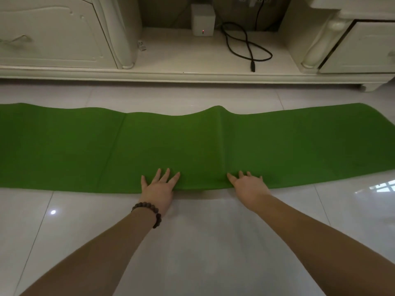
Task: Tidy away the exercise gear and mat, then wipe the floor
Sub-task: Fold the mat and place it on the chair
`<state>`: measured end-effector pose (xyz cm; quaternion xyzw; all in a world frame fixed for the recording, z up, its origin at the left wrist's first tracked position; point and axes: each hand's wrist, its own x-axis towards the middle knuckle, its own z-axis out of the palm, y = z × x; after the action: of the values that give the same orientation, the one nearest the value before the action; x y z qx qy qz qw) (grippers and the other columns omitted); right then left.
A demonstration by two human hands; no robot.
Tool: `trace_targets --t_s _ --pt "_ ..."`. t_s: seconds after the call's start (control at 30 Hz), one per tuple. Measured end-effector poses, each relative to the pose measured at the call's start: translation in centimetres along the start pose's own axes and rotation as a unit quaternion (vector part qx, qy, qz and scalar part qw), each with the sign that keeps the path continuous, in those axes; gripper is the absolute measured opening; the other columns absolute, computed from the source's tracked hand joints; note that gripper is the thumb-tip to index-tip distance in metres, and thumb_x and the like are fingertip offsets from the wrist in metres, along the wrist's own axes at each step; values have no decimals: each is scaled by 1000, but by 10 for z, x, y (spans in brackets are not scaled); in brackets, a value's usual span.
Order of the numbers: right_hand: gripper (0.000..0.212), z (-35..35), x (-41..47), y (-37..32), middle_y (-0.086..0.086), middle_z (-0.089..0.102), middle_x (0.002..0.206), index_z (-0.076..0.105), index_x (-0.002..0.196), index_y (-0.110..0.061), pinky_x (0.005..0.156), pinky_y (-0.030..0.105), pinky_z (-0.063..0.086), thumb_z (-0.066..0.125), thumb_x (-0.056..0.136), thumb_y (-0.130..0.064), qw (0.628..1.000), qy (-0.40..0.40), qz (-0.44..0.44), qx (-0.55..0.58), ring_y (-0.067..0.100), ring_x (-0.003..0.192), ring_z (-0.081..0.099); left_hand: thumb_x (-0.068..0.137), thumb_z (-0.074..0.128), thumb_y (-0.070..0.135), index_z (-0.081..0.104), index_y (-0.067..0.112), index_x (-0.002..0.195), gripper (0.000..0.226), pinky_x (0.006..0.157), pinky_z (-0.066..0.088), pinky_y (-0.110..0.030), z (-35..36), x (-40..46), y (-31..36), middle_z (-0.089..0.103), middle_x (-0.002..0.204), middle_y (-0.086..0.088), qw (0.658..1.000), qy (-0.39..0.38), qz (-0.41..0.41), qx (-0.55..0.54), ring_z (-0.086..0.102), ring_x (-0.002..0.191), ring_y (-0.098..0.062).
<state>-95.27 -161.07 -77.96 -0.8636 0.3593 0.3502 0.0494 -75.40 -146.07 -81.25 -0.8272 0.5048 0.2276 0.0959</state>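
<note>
A long green exercise mat [192, 144] lies spread across the white tiled floor, running from the left edge of the view to the right edge, with creases and a raised bump along its far side. My left hand [159, 186], with a dark bead bracelet on its wrist, rests flat on the mat's near edge, fingers spread. Palm down on the same edge, a little to the right, is my right hand [249, 185]. Neither hand grips anything. No other exercise gear shows.
A cream TV cabinet [64, 39] stands along the far wall behind the mat. On its low shelf sit a small white box with a red light [202, 22] and a coiled black cable [245, 45]. Glossy tiled floor [203, 242] stretches between me and the mat.
</note>
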Motion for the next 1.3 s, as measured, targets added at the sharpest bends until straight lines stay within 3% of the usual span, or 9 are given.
trace_targets --t_s 0.23,0.43,0.53,0.63,0.73,0.9,1.03,1.17,1.3 --pt "65 49 -67 -11 20 41 141 18 150 -18 101 54 41 40 91 -2 999 -17 -25 -29 39 127 43 101 25 29 -4 26 153 59 118 5 -55 20 -74 22 -1 162 -6 996 -40 25 73 -1 148 -29" --pt "70 88 -86 -8 19 6 159 -1 153 -20 117 51 13 39 96 -10 998 47 -33 11 35 145 11 95 28 55 -33 29 140 81 113 -4 -63 38 -88 61 -33 152 -14 989 11 106 103 -18 143 -41" --pt "82 109 -91 24 18 30 153 28 149 -21 108 58 28 66 77 -14 986 164 -23 16 34 139 33 83 42 60 -7 33 151 88 109 11 -68 44 -78 88 -12 158 -17 969 74 214 100 -1 144 -44" --pt "93 122 -100 73 19 45 143 46 140 -19 99 60 39 81 54 -15 984 167 55 17 36 130 46 77 36 62 18 30 151 83 108 17 -67 45 -64 113 3 159 -17 949 82 273 134 4 145 -41" --pt "87 138 -106 116 17 6 159 10 153 -24 114 59 12 61 82 -20 979 167 115 25 34 146 8 78 23 69 27 30 150 82 110 11 -67 48 -45 131 -6 159 -16 952 73 267 134 -8 145 -38" --pt "81 146 -100 156 13 -17 158 -22 148 -27 117 54 -1 38 94 -13 979 120 160 29 30 146 -15 67 -8 86 -20 27 143 97 110 -12 -64 56 -25 143 -49 140 -18 957 57 230 167 -47 129 -34" --pt "80 146 -82 174 11 -16 159 -25 146 -28 118 52 -1 30 93 -4 975 125 171 65 29 146 -16 73 -3 86 -4 24 149 99 113 7 -63 64 -23 141 -37 149 -19 961 70 225 146 -38 136 -35" --pt "76 146 -73 184 3 -9 161 -17 149 -30 120 45 4 28 95 -2 976 96 171 91 27 148 -6 75 18 86 31 18 147 100 104 29 -67 68 -18 140 -6 157 -20 962 77 230 127 -5 146 -41" --pt "71 147 -78 186 4 -1 161 -9 152 -26 120 41 10 25 95 0 978 105 167 73 28 148 4 70 36 84 45 14 141 100 95 37 -69 71 -15 139 19 154 -26 957 99 248 116 17 142 -45"
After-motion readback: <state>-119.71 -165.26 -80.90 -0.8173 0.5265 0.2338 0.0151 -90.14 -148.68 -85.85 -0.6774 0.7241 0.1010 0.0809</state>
